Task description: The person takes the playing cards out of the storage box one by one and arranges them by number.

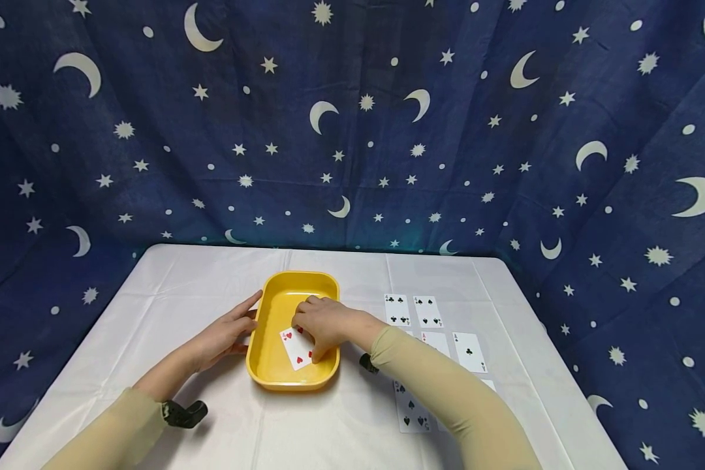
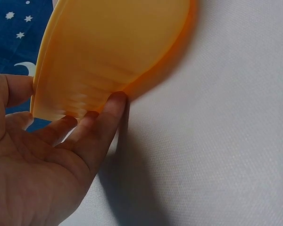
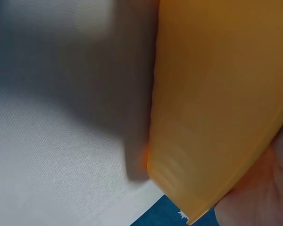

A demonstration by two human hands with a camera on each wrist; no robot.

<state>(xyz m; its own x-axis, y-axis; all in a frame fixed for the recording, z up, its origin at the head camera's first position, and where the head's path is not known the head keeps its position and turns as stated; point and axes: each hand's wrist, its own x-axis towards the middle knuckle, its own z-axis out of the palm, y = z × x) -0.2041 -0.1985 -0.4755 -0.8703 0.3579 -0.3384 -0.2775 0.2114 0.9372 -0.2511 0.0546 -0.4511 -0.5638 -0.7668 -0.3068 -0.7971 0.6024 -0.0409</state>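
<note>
A yellow tray point(image 1: 257, 362) stands on the table. Inside it lies a playing card point(image 1: 296, 351), a red hearts card, partly covered by my right hand point(image 1: 329, 324). That hand reaches in over the tray's right rim, its thumb and fingers bent at the card's edges, pinching it. My left hand point(image 1: 226, 336) rests against the tray's left side with its fingers spread and fairly straight. In the left wrist view, the fingertips point(image 2: 115, 101) touch the outer wall. The right wrist view has the tray's outer wall point(image 3: 203, 117) in front, hiding the card.
To the right, several face-up cards lie in rows, among them a four of clubs point(image 1: 397, 310), a four of spades point(image 1: 428, 312), an ace of clubs point(image 1: 469, 352) and a spades card point(image 1: 410, 410). My right forearm covers some. A starry curtain point(image 1: 352, 130) hangs behind the table.
</note>
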